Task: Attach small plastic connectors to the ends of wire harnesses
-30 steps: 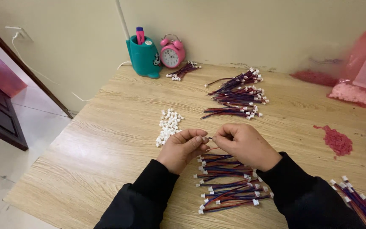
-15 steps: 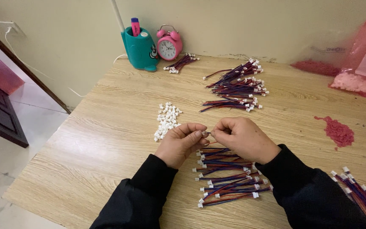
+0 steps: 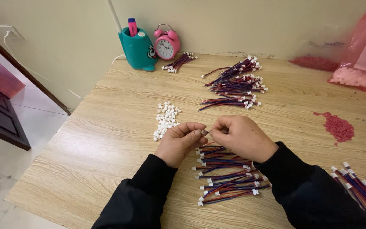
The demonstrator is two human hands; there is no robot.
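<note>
Left hand (image 3: pixel 181 142): fingertips pinched on a tiny white plastic connector (image 3: pixel 205 132).
Right hand (image 3: pixel 242 136): pinched shut on the same piece, above the light wooden table (image 3: pixel 106 140).
Below hands: red-and-blue short wire leads (image 3: pixel 225 178).
Left of hands: loose white connector pile (image 3: pixel 166 119).

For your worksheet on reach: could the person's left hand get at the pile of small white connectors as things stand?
Probably yes. The pile of white connectors lies on bare table just beyond the left hand, nothing between them. But its fingers are pinched with the right hand on a small piece.

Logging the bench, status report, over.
Left hand and right hand pinch one small white connector between fingertips. Red-and-blue wire leads lie beneath. Pile of loose white connectors left. Nothing obstructing.
</note>
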